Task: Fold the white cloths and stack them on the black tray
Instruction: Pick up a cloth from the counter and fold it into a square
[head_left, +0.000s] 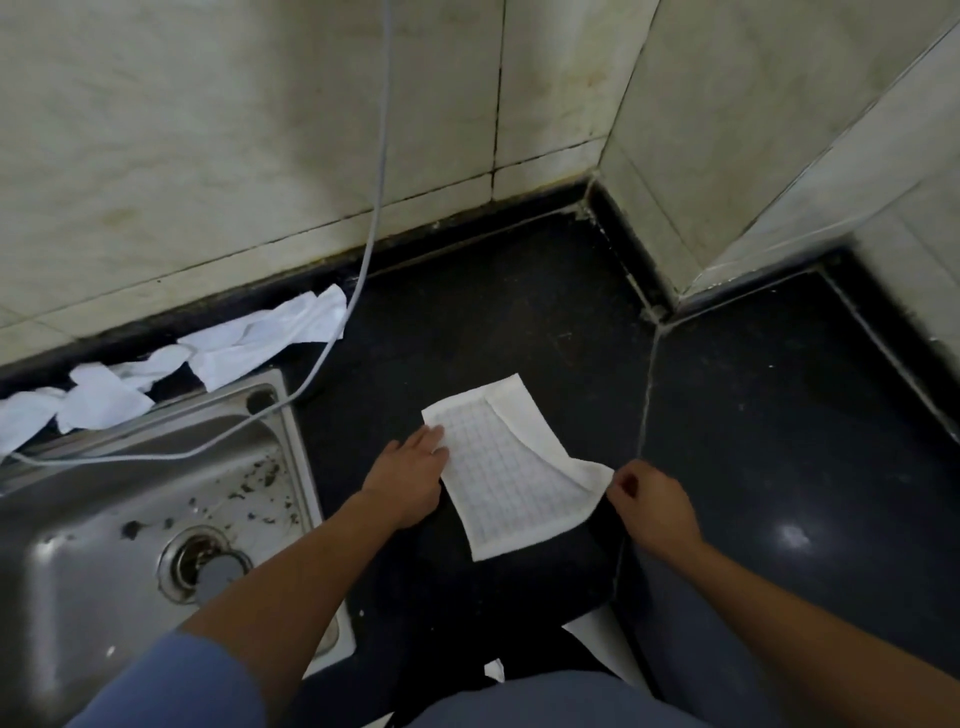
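Black counter holds white cloth lengthwise away from person, leaning left.

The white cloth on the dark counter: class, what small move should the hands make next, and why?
Probably the right hand should carry the corner it pinches across toward the left hand, finishing the fold. The white cloth already lies turned over along its right edge, and the left hand's straight fingers pin its left edge.

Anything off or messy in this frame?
Yes. Dark crumbs are scattered over the sink basin, a grey cable droops across its rim, and unfolded white cloths lie crumpled behind it against the wall.
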